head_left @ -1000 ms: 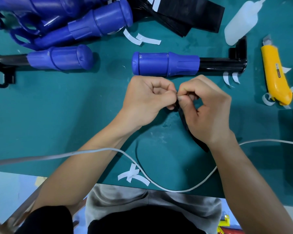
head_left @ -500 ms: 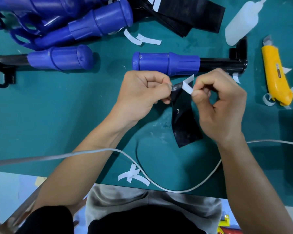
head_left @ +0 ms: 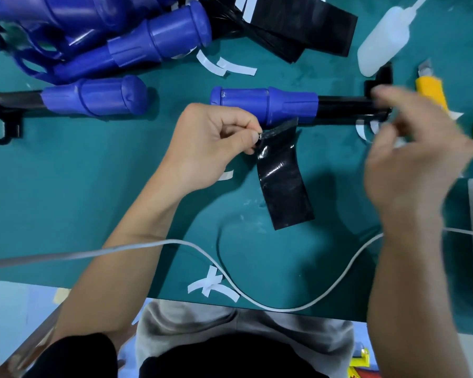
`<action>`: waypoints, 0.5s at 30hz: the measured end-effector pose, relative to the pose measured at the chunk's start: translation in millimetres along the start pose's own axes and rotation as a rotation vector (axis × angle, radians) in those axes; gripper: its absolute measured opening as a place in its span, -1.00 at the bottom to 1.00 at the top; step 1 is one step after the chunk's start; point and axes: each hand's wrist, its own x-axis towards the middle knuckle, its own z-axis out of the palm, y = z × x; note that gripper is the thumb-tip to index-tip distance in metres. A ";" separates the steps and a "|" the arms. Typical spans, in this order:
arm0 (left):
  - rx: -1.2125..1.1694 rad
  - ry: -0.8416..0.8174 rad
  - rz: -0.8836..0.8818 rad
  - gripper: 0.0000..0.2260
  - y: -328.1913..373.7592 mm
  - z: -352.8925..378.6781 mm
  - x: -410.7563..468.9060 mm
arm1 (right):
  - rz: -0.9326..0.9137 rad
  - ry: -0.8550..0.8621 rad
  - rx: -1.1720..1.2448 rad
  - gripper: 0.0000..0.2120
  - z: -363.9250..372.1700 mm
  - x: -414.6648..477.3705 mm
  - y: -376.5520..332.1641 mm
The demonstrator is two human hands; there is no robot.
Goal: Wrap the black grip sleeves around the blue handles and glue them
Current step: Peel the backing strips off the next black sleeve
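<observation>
Black grip sleeve (head_left: pixel 283 181) held, wrap not begun

We see the left hand (head_left: pixel 210 143) pinching the sleeve's top corner; the sleeve hangs just below the blue handle (head_left: pixel 265 106), which lies on the table (head_left: pixel 93 186). Right hand (head_left: pixel 410 165) blurred, off to the right: we cannot tell its grasp. We judge wrapping and gluing both remain.
</observation>
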 end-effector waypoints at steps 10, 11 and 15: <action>-0.030 -0.062 0.044 -0.76 0.3 -4.2 1.6 | 0.362 -0.385 0.542 -0.89 40.0 -14.0 -35.5; -0.035 -0.035 0.040 -0.79 1.1 -2.7 0.9 | 0.390 -0.381 0.553 -0.88 42.2 -14.0 -34.3; 0.068 0.096 -0.027 -0.88 4.0 8.2 -3.8 | 0.466 -0.436 0.567 -0.83 47.6 -16.0 -27.7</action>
